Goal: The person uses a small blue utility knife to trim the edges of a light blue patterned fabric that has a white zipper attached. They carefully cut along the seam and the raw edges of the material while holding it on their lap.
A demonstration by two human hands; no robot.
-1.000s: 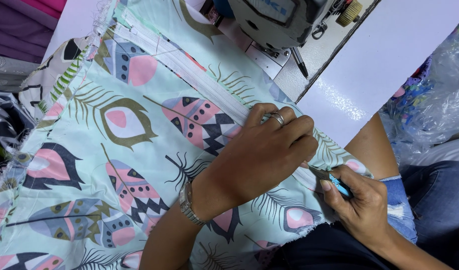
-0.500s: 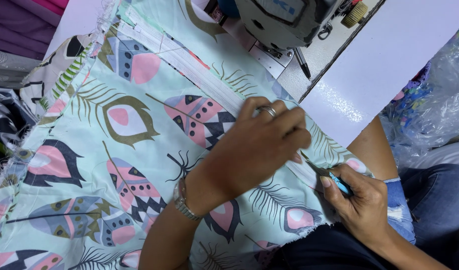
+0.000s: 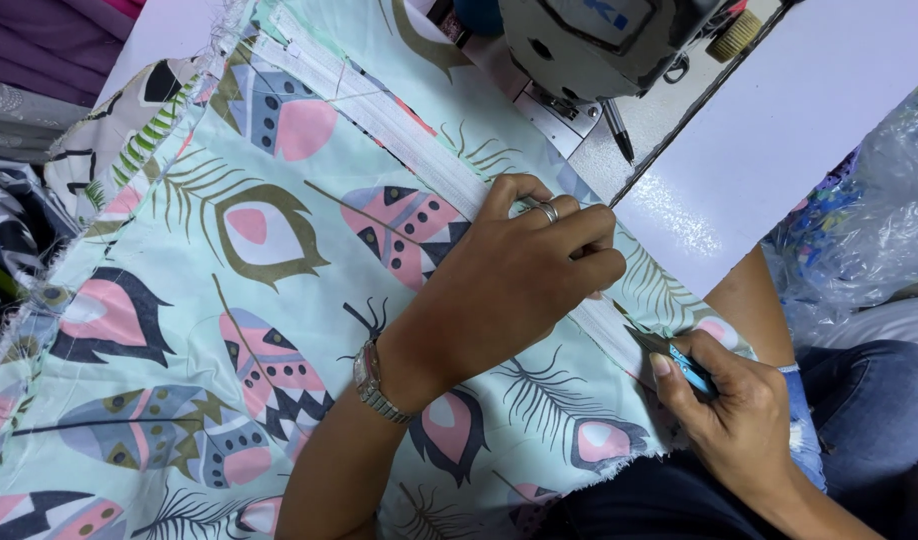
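At the lower right of the frame the right hand (image 3: 739,420) is clamped on blue snips (image 3: 679,362), their tip pointing up-left at the white zipper tape (image 3: 399,130). That tape runs diagonally from upper left to lower right across the feather-print fabric (image 3: 209,330). Just beyond, at centre, the left hand (image 3: 524,275) presses curled fingers on the tape. Farthest, at the top, the sewing machine (image 3: 599,40) stands on the white worktop (image 3: 799,130).

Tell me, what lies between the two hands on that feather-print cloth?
In the head view, a stretch of white zipper tape on the fabric runs from the left hand toward the right hand.
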